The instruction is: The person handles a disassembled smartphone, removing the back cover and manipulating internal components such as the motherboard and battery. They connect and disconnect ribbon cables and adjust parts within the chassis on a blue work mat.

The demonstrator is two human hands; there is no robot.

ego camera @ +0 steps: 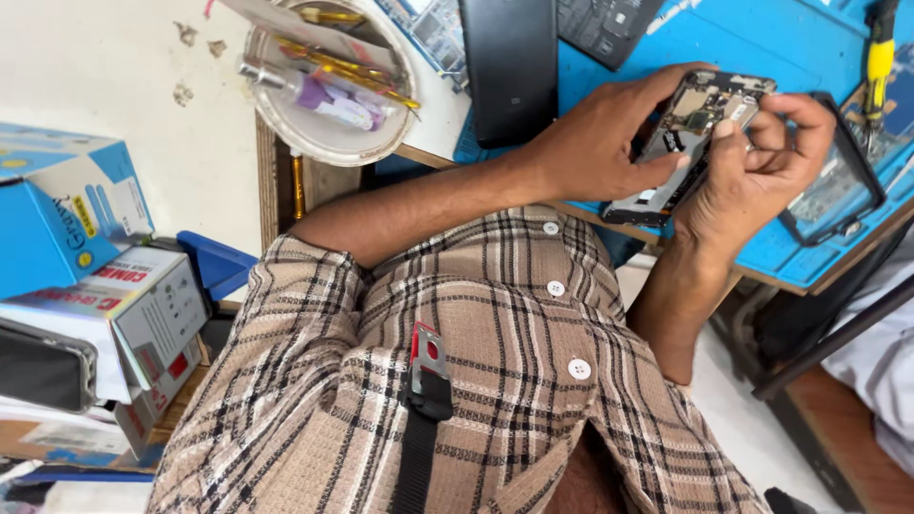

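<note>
Surface: blue work mat (762,38) on a wooden bench, seen tilted from above the person's checked shirt (457,381).

Item in hand: opened phone (687,143), back cover off, circuit board showing. It is held above the mat's near edge, long axis running diagonally from the lower left to the upper right of the view.

Left hand (595,143): fingers curled round the phone's left side, gripping it along the long edge.

Right hand (762,167): fingers bent and drawn together at the upper end, thumb tip on the board; whether they pinch a small part cannot be told.

Nearby: black-rimmed frame (843,181) just right of the right hand; yellow screwdriver (878,57); bowl (328,143) of tubes; dark slab (509,67); boxes (86,266) at left.
</note>
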